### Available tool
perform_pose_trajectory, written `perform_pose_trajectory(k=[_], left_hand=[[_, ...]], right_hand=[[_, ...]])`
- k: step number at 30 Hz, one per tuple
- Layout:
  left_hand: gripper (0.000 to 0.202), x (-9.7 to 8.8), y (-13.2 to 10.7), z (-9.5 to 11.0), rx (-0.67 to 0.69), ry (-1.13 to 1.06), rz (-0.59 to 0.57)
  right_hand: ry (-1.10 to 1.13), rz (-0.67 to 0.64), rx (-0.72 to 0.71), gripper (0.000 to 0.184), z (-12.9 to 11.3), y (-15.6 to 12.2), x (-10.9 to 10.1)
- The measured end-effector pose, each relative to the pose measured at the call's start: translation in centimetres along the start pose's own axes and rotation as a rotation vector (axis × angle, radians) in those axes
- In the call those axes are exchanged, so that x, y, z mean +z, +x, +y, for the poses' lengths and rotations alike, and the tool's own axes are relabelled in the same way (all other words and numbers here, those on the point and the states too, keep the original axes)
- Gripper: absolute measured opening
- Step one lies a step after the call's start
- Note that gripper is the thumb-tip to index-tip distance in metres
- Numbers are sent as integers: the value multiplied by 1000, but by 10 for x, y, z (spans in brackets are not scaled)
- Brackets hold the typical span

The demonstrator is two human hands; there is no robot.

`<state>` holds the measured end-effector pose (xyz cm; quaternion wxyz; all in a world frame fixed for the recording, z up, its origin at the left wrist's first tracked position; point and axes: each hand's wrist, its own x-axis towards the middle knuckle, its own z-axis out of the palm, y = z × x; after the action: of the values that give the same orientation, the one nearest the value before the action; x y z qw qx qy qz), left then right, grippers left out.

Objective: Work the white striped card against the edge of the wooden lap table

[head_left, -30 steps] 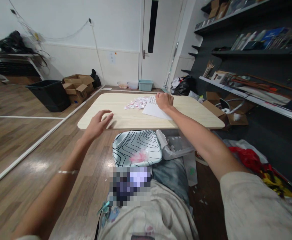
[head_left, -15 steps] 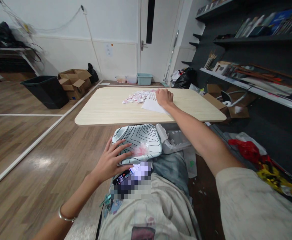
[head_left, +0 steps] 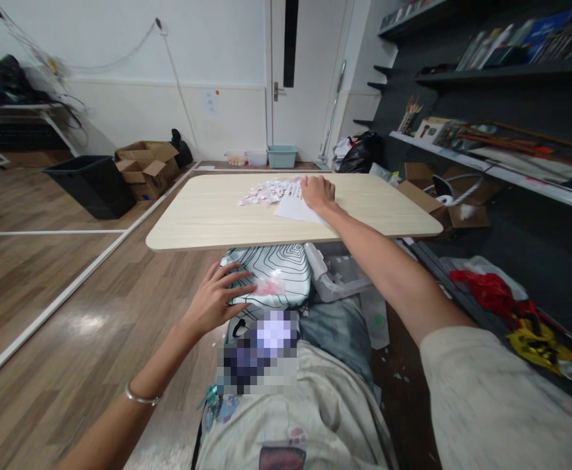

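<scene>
My left hand (head_left: pixel 217 297) lies with fingers spread over the left edge of a white bag (head_left: pixel 290 267) with wavy black lines. Near its fingertips, a clear packet with pink contents (head_left: pixel 272 284) rests on the bag. My right hand (head_left: pixel 318 192) is closed, knuckles up, at the right edge of a white sheet (head_left: pixel 296 210) with rows of dark marks on the table (head_left: pixel 192 219). Whatever is in its fingers is hidden. Left of the sheet spreads a pile of small white and pink packets (head_left: pixel 266 191). A blurred-out phone (head_left: pixel 271 333) lies on my lap.
A clear plastic bin (head_left: pixel 339 277) stands under the table edge, right of the bag. A black bin (head_left: pixel 93 186) and cardboard boxes (head_left: pixel 146 163) are on the floor at left. Shelves (head_left: pixel 501 156) line the right wall, with bags and boxes below.
My left hand has drawn slightly left and up, off the phone's edge, fingers still spread. My right hand stays closed at the sheet. The view has shifted a little.
</scene>
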<state>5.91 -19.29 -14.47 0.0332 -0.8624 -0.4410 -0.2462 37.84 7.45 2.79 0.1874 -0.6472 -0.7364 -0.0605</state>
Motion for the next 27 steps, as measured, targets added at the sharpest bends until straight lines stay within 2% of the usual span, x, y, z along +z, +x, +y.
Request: perform_pose_trajectory(k=[3, 11, 15, 24, 27], left_hand=[[43, -7, 6, -2, -11, 10, -44], [43, -16, 24, -9, -41, 6, -93], [42, -24, 37, -5, -83, 14, -141], [59, -54, 79, 28, -103, 126, -500], [59, -58, 90, 32, -124, 127, -571]], right_hand=[[18, -10, 66, 66, -2, -2, -2], [18, -42, 68, 67, -1, -2, -4], [25, -39, 68, 67, -1, -3, -3], [20, -23, 68, 65, 2, 0, 6], [20, -16, 61, 64, 2, 0, 6]])
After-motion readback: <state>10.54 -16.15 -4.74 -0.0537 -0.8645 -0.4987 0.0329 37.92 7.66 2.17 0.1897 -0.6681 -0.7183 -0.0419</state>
